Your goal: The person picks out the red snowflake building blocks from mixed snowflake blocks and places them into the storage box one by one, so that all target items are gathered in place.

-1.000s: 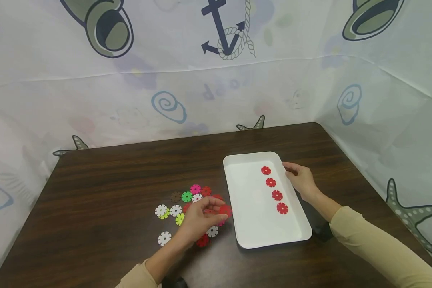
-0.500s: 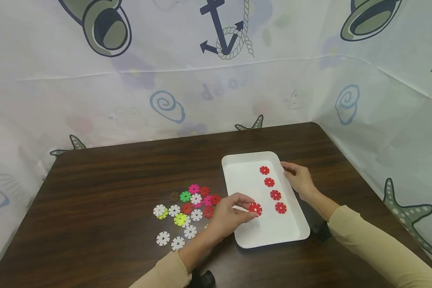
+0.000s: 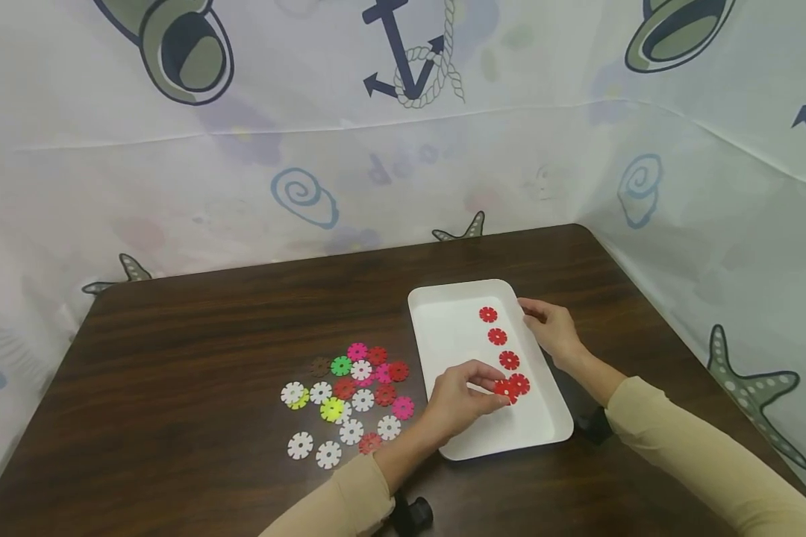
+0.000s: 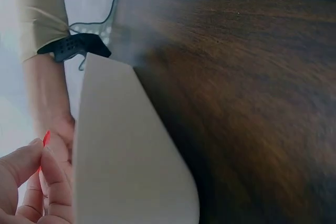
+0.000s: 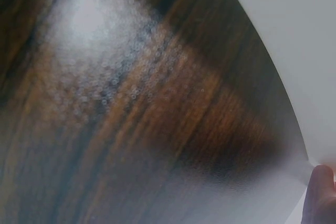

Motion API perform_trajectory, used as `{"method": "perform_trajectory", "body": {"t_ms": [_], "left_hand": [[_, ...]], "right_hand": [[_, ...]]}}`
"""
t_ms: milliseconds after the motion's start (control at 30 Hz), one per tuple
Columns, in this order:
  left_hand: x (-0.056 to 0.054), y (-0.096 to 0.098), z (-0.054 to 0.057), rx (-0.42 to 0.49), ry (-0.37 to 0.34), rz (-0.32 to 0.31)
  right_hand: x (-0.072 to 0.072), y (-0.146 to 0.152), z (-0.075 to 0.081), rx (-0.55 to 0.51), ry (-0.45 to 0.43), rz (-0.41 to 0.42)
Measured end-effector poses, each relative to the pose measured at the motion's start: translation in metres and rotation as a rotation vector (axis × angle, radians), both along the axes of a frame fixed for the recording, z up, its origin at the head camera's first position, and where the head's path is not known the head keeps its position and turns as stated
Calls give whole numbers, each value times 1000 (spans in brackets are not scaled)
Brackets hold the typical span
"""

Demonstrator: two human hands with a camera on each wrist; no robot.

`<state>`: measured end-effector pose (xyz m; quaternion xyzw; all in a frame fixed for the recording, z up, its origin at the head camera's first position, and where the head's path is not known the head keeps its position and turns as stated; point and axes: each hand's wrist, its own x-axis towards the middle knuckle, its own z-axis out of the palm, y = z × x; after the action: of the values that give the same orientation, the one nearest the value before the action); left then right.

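My left hand (image 3: 458, 401) pinches a red notched plastic disc (image 3: 504, 391) between thumb and fingertips. In the head view it overlaps the lowest of several red discs (image 3: 509, 360) in a column along the right side of a white tray (image 3: 439, 328). The left wrist view shows the held disc (image 4: 46, 138) edge-on, just a red sliver between the fingertips, beside the tray's outer wall (image 4: 123, 145). At the tray's upper right edge, my right hand (image 3: 556, 335) grips the rim. A fingertip (image 5: 318, 192) meets that rim in the right wrist view.
Left of the tray, a loose group of notched discs lies on the dark wooden table (image 3: 195, 358): white (image 3: 300, 445), pink (image 3: 403, 407), green (image 3: 341, 365), yellow (image 3: 332, 409), red and brown. Some overlap. A patterned cloth (image 3: 376, 179) hangs behind the table.
My left hand has carried the red disc rightward from the loose group, over the tray's left edge, to the bottom of the red column. The right hand has stayed on the rim.
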<state>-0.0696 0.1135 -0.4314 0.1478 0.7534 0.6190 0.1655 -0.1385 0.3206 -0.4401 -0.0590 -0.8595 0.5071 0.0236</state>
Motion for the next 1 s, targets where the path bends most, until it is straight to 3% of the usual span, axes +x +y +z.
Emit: {"method": "perform_trajectory", "body": {"t_ms": [333, 767, 1000], "left_hand": [[-3, 18, -12, -74, -12, -7], [-1, 36, -28, -139, 60, -34], [0, 40, -32, -197, 141, -43]], "right_hand": [[-1, -2, 1, -20, -6, -5], [0, -2, 2, -30, -7, -1], [0, -1, 2, -32, -4, -1]]}}
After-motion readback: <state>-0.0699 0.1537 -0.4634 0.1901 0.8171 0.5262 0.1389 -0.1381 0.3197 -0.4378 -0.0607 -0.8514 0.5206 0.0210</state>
